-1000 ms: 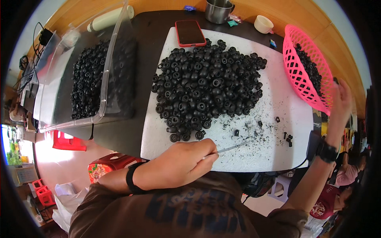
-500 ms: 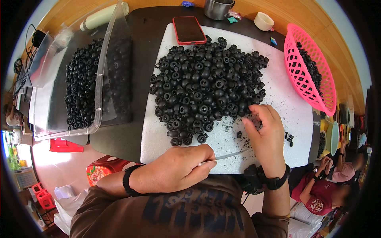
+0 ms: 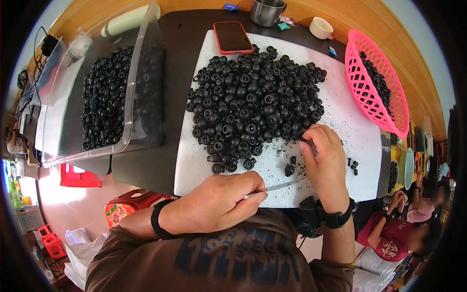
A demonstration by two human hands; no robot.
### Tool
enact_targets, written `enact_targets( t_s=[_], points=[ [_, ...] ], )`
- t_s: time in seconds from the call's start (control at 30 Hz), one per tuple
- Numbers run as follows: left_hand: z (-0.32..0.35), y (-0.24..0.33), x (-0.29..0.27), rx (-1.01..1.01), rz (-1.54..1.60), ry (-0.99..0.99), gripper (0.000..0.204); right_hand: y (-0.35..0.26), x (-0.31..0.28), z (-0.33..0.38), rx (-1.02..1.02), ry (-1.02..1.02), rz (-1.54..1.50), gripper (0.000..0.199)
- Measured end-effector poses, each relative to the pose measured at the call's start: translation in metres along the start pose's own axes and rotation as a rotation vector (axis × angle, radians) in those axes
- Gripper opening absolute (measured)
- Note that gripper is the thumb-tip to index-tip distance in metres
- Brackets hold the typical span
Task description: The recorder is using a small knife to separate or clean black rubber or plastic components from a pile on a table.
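black rubber caps lie heaped across the middle of a white board on the dark table, the heap spreading from the upper centre of the frame down toward the lower centre. the left hand, at the lower centre, has its fingers pressed together around the handle of a thin metal blade, which points right along the near edge of the board. the right hand, at centre right, rests on the board at the lower right edge of the heap; its fingers are curled down among the caps, and whether they pinch one cannot be told. a single loose cap lies just left of this hand, between it and the blade, amid black crumbs on the board. a few small black bits lie just right of the hand. both wrists carry black bands.

a red-cased phone lies face up at the board's top edge. a pink plastic basket holding more black pieces sits at the upper right, overlapping the board's right side. a clear plastic bin with more caps fills the upper left. a metal cup and a roll of tape stand at the top of the frame. another person in red sits at the lower right rim.
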State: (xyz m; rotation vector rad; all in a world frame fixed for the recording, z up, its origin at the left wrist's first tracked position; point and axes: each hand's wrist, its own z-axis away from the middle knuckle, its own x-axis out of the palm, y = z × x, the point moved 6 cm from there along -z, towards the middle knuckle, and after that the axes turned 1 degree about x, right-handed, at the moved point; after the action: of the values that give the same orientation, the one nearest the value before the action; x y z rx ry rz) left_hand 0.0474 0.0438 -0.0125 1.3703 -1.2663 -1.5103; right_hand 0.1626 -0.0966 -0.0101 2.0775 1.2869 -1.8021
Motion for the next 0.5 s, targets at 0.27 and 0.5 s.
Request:
enact_targets(
  t_s=[0.27, 0.5],
  points=[
    [0.003, 0.004, -0.005, -0.055, -0.008, 0.031, 0.008, 0.000, -0.003, 0.010, -0.002, 0.000, -0.018, 0.018],
    [-0.003, 0.011, -0.001, -0.064, 0.111, 0.030, 0.007, -0.022, -0.018, 0.049, 0.411, -0.004, -1.025, 0.017]
  ],
)
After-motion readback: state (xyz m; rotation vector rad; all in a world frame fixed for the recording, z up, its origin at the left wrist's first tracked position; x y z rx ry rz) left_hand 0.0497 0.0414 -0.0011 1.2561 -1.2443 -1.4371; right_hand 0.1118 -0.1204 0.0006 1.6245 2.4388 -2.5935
